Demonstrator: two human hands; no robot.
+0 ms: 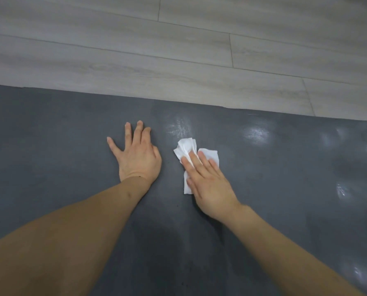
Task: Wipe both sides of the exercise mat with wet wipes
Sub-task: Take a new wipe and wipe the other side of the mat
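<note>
The dark grey rubber exercise mat lies flat on the pale wood-look plank floor, and its far edge runs just beyond both hands. The right hand lies flat with straight fingers, close together, and presses a crumpled white wet wipe onto the mat; the wipe shows in front of the fingertips and on the thumb side of the palm. The left hand rests just beside it, fingers spread and palm down on the mat, which seems to hold the mat in place. Beyond and to the outer side of the right hand there are shiny wet patches, while the surface around the left hand looks dull. I judge that the wiping of this side is in progress; the next move needs to carry the wipe toward the dry part near the left hand, with even pressure
</note>
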